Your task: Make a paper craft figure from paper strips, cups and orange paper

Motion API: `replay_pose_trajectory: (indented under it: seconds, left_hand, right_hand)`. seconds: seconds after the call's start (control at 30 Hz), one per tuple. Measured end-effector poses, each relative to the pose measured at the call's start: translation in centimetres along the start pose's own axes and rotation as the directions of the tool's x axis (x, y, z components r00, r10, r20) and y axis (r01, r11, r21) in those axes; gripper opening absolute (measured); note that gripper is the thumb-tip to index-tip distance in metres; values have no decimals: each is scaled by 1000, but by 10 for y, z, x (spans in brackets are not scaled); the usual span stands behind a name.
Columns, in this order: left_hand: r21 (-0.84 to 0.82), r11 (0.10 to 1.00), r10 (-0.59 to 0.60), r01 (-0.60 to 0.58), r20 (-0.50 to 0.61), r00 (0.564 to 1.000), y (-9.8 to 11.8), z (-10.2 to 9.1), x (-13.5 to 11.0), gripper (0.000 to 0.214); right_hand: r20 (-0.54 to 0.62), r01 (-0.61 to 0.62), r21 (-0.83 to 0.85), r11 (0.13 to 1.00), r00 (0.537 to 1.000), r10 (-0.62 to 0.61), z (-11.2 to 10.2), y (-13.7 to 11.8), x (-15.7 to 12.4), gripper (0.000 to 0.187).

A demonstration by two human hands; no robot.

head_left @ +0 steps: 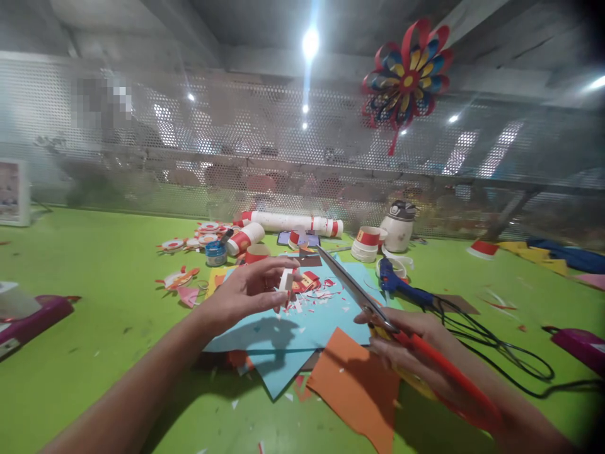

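My left hand [250, 287] pinches a small piece of white and red paper cup [286, 281] between thumb and fingers, above the light blue paper [265, 334]. In my right hand [406, 340] is a pair of scissors [352, 287] with red handles, blades pointing up and away to the left. The blades are apart from the cup piece. Below lie red and white paper scraps [314, 293] on the blue sheet. A torn-edged orange paper [352, 391] lies under my right hand, partly in shadow.
A blue glue gun [406, 287] with a black cable [491, 347] lies at right. Behind are stacked paper cups [366, 244], a white bottle [397, 230], a blue jar [216, 253] and a long cup tube [288, 221]. Purple staplers [42, 318] flank the green table [108, 265]. A paper flower [409, 79] hangs above.
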State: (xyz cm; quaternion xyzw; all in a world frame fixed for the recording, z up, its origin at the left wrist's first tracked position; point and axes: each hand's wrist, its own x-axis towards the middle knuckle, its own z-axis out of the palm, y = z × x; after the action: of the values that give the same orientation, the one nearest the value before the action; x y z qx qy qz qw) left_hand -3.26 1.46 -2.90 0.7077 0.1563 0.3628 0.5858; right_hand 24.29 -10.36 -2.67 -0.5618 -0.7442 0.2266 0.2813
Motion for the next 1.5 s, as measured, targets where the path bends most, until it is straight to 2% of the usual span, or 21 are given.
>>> replay_pose_trajectory:
  seconds: [0.17, 0.3, 0.47, 0.67, 0.8, 0.97, 1.1, 1.23, 1.37, 1.5]
  left_hand:
    - [1, 999, -34, 34, -35, 999, 5, 2, -2, 45]
    - [-14, 1000, -29, 28, -59, 998, 7, 4, -2, 45]
    - [-9, 1000, 25, -25, -31, 999, 5, 6, 0, 41]
    - [54, 996, 76, -73, -45, 996, 5, 7, 2, 39]
    - [122, 991, 65, -58, -57, 996, 1, 6, 2, 42]
    - [363, 929, 140, -68, -176, 974, -11, 8, 4, 54]
    - [444, 895, 170, -42, -252, 953, -18, 9, 7, 54]
    - [510, 860, 173, 18, -326, 929, -20, 8, 10, 49]
    - [449, 893, 145, 35, -359, 922, -18, 9, 11, 46]
    - [337, 940, 77, 54, -364, 928, -15, 11, 11, 52]
  right_hand:
    - [-22, -51, 47, 998, 998, 52, 6, 14, 5, 33]
    - [-83, -38, -77, 996, 996, 32, 6, 12, 9, 34]
    - [-184, 9, -217, 976, 982, -50, 7, 9, 12, 33]
    - [-243, -167, -315, 934, 966, 90, 8, 23, 16, 37]
    - [-300, -285, -330, 900, 935, 186, 2, 30, 21, 44]
    - [-281, -379, -368, 849, 916, 287, -5, 47, 31, 52]
    - [-294, -365, -392, 844, 919, 261, -3, 55, 35, 50]
    - [-290, -385, -468, 796, 917, 273, 4, 53, 35, 45]
    - [-336, -417, -490, 765, 901, 276, 9, 49, 36, 44]
    - [-412, -428, -474, 769, 880, 236, 11, 46, 36, 47]
